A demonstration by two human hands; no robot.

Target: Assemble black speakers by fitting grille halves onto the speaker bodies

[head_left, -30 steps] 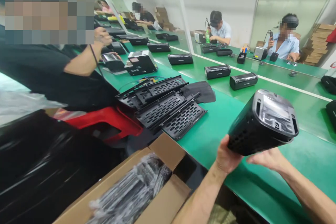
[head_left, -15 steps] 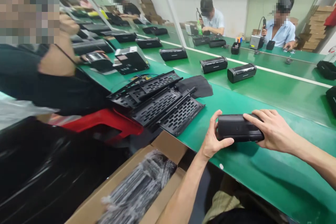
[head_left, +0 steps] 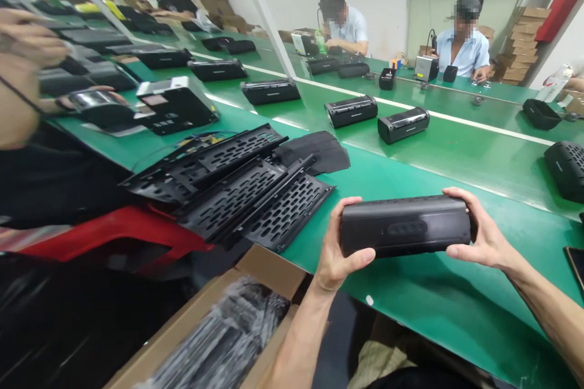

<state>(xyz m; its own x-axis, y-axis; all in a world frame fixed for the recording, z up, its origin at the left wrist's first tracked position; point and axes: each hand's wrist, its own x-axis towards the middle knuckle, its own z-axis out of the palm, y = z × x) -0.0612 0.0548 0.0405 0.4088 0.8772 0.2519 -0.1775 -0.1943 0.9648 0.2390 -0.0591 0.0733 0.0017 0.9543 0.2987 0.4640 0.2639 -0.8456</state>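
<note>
A long black speaker housing (head_left: 410, 228) with rounded edges is held level over the green bench (head_left: 410, 292). My left hand (head_left: 340, 249) grips its left end, thumb along the lower front edge. Around its right end my right hand (head_left: 479, 234) is closed, thumb at the front and fingers over the top. An oval patch of buttons shows on the face toward me. To the left of my left hand lie several black perforated grille panels (head_left: 287, 206), overlapping, beside a dark flat sheet (head_left: 314, 152).
A cardboard box (head_left: 269, 270) of plastic-wrapped parts stands below the bench edge. Several black housings (head_left: 404, 124) sit on the green line beyond. A co-worker's arm (head_left: 27, 85) reaches in at left near a boxy device (head_left: 176, 106). Other people sit across the line.
My right hand has shifted from the housing's top face to its right end. The housing has turned to show more of its button face. The view has swung slightly right.
</note>
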